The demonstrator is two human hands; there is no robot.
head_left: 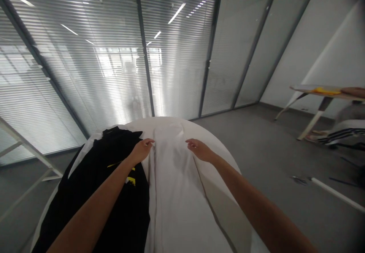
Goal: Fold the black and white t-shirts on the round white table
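Note:
A long white garment [176,184] lies lengthwise over the round white table [225,150], its far end near the table's back rim. My left hand [141,151] pinches its left edge, with a bit of white cloth at the fingertips. Across from it, my right hand [201,151] has its fingers curled together at the garment's right edge; the cloth between them is hard to make out. To the left, beneath my left forearm, a black garment [97,177] with yellow and white marks is spread out.
Glass partitions with blinds [176,63] rise behind the table. A white metal frame [31,152] stands at the left. At the right are a wooden-topped table [305,89] with yellow cloth [326,90] on it, and a white bar [336,194] above the grey floor [265,150].

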